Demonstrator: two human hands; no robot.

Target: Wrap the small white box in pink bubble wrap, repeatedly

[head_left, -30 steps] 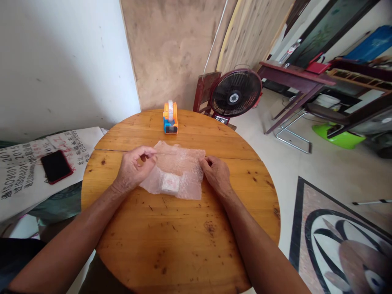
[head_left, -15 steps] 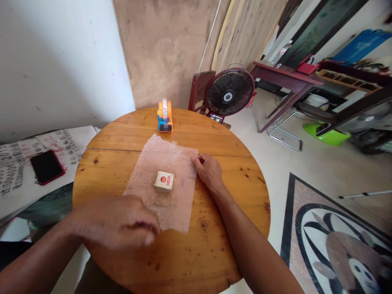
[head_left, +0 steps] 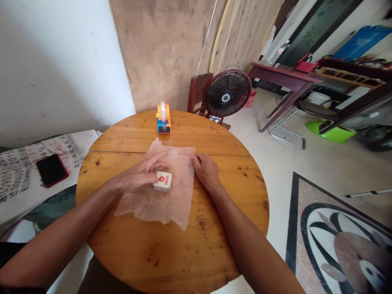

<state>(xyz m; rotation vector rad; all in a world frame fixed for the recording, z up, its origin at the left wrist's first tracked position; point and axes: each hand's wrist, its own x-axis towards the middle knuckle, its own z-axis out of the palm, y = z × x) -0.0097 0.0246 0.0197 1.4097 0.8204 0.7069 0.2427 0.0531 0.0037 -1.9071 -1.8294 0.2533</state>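
The box [head_left: 163, 182] — probably light, stiff, best pinched by 2 sides — lies beside the spread left hand [head_left: 141, 173]; the right hand [head_left: 206, 169] curls, hold unclear.

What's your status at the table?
Left hand open at small box, contact unclear. Right hand at bubble wrap, right edge. Box lies on wrap. Tape dispenser beyond, off the wrap.

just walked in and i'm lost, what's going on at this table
A person is handling a sheet of bubble wrap spread on a round wooden table, with a small printed box lying on it, uncovered. The left hand reaches over the sheet, thumb at the box's left side; whether it touches is unclear. The right hand, fingers curled, is by the sheet's far right corner. A tape dispenser stands beyond the wrap.
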